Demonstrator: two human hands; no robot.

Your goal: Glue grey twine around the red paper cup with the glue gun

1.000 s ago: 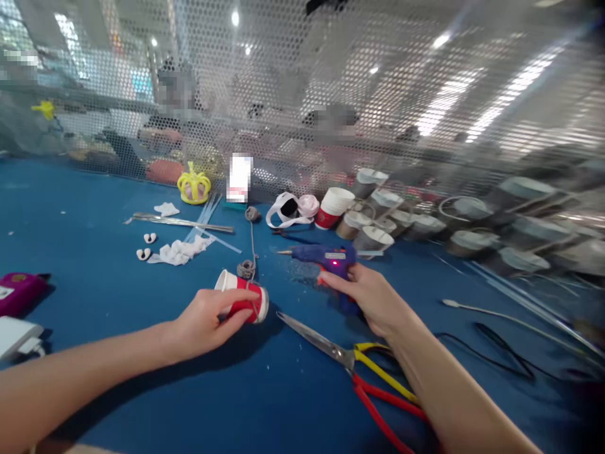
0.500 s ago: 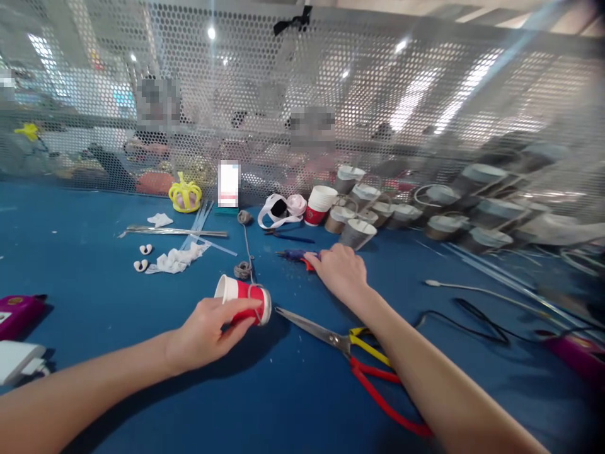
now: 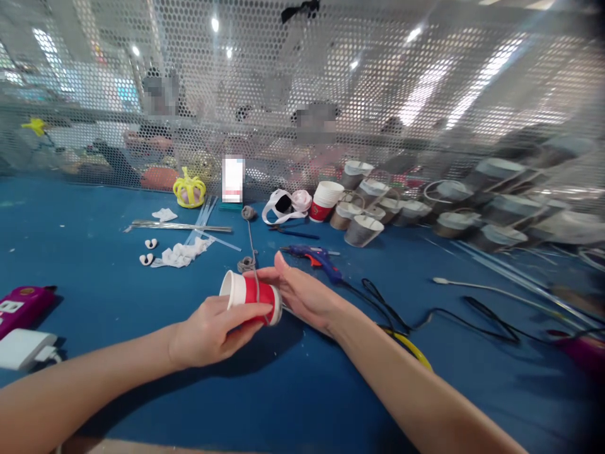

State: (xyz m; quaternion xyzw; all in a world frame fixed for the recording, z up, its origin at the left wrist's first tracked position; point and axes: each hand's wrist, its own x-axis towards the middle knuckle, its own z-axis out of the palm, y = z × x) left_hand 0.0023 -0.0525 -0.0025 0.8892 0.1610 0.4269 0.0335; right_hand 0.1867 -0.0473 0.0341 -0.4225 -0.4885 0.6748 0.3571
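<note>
My left hand grips a red and white paper cup, tilted on its side with its mouth to the left. Grey yarn is wound around the cup and runs back to a small yarn bundle. My right hand is at the cup's base end, thumb raised and fingers stretched out; its fingertips are partly hidden behind the cup. Beyond it a blue glue gun lies on the table. My right forearm covers most of the scissors, whose yellow handle shows.
Stacked paper cups and several grey-wrapped cups stand at the back right by the perforated screen. Black cable lies at right. White ruffled fabric, metal rods and a magenta power strip are at left.
My right hand has let go of the glue gun and moved left and toward me to the cup. The left hand still holds the cup. The view has shifted slightly.
</note>
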